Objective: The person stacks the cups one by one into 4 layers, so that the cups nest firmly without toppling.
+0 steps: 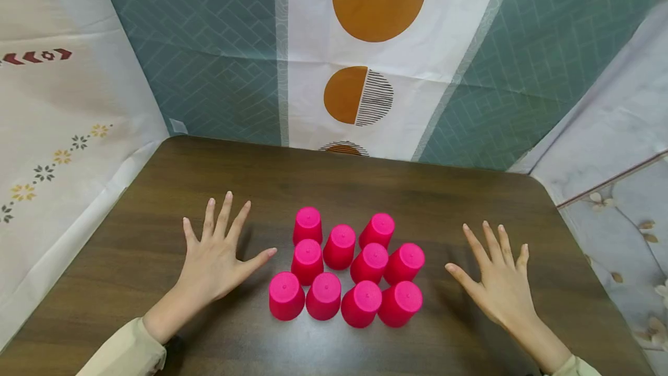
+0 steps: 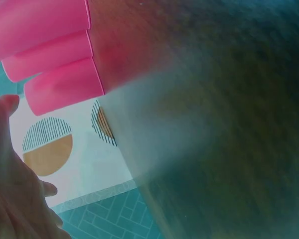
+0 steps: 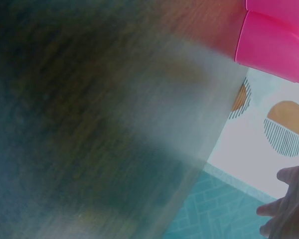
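Several bright pink cups [image 1: 344,266] stand upside down in a tight cluster at the middle of the dark wooden table [image 1: 443,190]. My left hand [image 1: 219,251] lies flat on the table just left of the cluster, fingers spread, thumb pointing at the cups without touching them. Spread flat as well, my right hand [image 1: 496,274] rests to the right of the cups, a short gap away. Neither hand holds anything. The left wrist view shows pink cups [image 2: 60,55] sideways and part of my hand [image 2: 15,189]. More pink cups [image 3: 279,35] show in the right wrist view.
Patterned cloth walls enclose the table on the left, back and right. The back cloth [image 1: 376,51] has orange and striped circles. Bare wood lies behind the cups and along the front edge.
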### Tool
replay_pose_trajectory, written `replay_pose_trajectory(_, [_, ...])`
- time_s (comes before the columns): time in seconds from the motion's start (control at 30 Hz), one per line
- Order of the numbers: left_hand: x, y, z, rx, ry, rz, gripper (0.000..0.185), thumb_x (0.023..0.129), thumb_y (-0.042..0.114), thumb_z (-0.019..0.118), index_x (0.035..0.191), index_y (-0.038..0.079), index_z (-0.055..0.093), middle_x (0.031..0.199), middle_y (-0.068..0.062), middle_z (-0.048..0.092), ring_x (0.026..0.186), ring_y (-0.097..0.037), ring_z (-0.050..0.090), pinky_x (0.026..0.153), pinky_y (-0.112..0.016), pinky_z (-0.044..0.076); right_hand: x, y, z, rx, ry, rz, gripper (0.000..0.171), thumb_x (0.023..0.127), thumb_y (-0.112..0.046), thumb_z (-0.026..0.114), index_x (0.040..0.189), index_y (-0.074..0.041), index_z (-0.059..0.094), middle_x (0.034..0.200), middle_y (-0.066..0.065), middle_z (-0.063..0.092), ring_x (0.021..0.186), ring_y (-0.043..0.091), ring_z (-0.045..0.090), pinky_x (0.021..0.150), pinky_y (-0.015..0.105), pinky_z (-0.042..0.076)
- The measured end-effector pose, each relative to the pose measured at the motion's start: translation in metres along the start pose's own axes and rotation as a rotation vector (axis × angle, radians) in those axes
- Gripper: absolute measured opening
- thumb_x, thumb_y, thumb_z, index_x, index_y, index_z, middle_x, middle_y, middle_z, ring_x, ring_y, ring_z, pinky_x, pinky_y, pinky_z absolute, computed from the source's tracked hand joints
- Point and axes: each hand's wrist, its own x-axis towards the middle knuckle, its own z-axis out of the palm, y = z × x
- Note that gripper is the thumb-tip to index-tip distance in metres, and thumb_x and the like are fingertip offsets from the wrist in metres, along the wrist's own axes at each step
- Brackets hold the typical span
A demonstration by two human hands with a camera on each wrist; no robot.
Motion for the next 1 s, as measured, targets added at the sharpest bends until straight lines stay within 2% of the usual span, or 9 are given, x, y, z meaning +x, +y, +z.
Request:
replay_pose_trajectory(0.37, [0.003, 0.003, -0.006, -0.039, 0.023, 0.007, 0.092, 0.078, 0.073, 0.050, 0.150, 0.025, 0.018, 0.157, -0.002, -0.005, 0.143, -0.031, -0.005, 0.103, -0.068, -0.007, 0.004, -0.003, 0.000, -0.005, 0.015, -0.014, 0.080, 0.085, -0.054, 0.057, 0.150, -0.027, 0.019, 0.149, 0.024, 0.026, 0.143, 0.034, 0.002, 0.103, 0.066, -0.013])
replay_pose_trajectory(0.5, [0.002, 0.004, -0.005, -0.097, 0.011, 0.022, 0.091, 0.080, 0.068, 0.052, 0.150, 0.025, 0.015, 0.157, -0.003, -0.007, 0.143, -0.033, -0.007, 0.102, -0.068, -0.011, 0.006, -0.005, 0.000, 0.008, 0.008, -0.032, 0.079, 0.085, -0.053, 0.058, 0.149, -0.027, 0.021, 0.148, 0.023, 0.027, 0.143, 0.033, 0.002, 0.103, 0.066, -0.014])
replay_pose_trajectory(0.63, [0.010, 0.005, -0.002, -0.229, -0.004, 0.066, 0.088, 0.083, 0.059, 0.057, 0.151, 0.024, 0.013, 0.157, -0.004, -0.007, 0.142, -0.035, -0.010, 0.101, -0.068, -0.014, 0.011, -0.005, -0.001, 0.079, -0.010, -0.084, 0.077, 0.085, -0.047, 0.063, 0.148, -0.025, 0.026, 0.148, 0.020, 0.029, 0.143, 0.033, 0.006, 0.102, 0.067, -0.014])
replay_pose_trajectory(0.7, [0.018, 0.007, -0.001, -0.322, -0.029, 0.087, 0.085, 0.084, 0.054, 0.059, 0.150, 0.023, 0.015, 0.157, -0.005, -0.003, 0.142, -0.035, -0.007, 0.102, -0.068, -0.012, 0.017, -0.006, -0.001, 0.145, -0.015, -0.120, 0.074, 0.084, -0.040, 0.066, 0.147, -0.023, 0.030, 0.147, 0.017, 0.031, 0.143, 0.033, 0.009, 0.102, 0.067, -0.012])
replay_pose_trajectory(0.77, [0.025, 0.010, -0.001, -0.455, -0.100, 0.087, 0.081, 0.085, 0.049, 0.060, 0.149, 0.024, 0.017, 0.157, -0.005, 0.008, 0.143, -0.034, 0.004, 0.106, -0.066, -0.002, 0.024, -0.007, -0.001, 0.211, -0.027, -0.160, 0.071, 0.083, -0.033, 0.069, 0.144, -0.021, 0.035, 0.146, 0.015, 0.035, 0.142, 0.033, 0.014, 0.104, 0.067, -0.010])
replay_pose_trajectory(0.87, [0.036, 0.017, -0.003, -0.656, -0.231, 0.076, 0.075, 0.087, 0.042, 0.061, 0.147, 0.023, 0.021, 0.152, -0.005, 0.025, 0.139, -0.031, 0.023, 0.106, -0.062, 0.021, 0.039, -0.007, -0.001, 0.285, -0.079, -0.234, 0.064, 0.082, -0.025, 0.071, 0.139, -0.019, 0.043, 0.141, 0.012, 0.043, 0.138, 0.034, 0.025, 0.107, 0.064, -0.004])
replay_pose_trajectory(0.93, [0.043, 0.024, -0.005, -0.746, -0.295, 0.079, 0.071, 0.087, 0.038, 0.062, 0.146, 0.022, 0.025, 0.148, -0.006, 0.033, 0.134, -0.030, 0.033, 0.101, -0.059, 0.032, 0.051, -0.008, -0.002, 0.315, -0.123, -0.275, 0.061, 0.082, -0.021, 0.072, 0.137, -0.018, 0.046, 0.138, 0.011, 0.046, 0.135, 0.034, 0.031, 0.108, 0.063, 0.002])
replay_pose_trajectory(1.0, [0.051, 0.030, -0.004, -0.797, -0.319, 0.110, 0.068, 0.087, 0.036, 0.064, 0.144, 0.020, 0.030, 0.144, -0.006, 0.038, 0.131, -0.030, 0.038, 0.100, -0.057, 0.035, 0.064, -0.011, -0.003, 0.340, -0.158, -0.308, 0.060, 0.081, -0.019, 0.072, 0.136, -0.017, 0.047, 0.136, 0.010, 0.048, 0.131, 0.033, 0.036, 0.108, 0.061, 0.012])
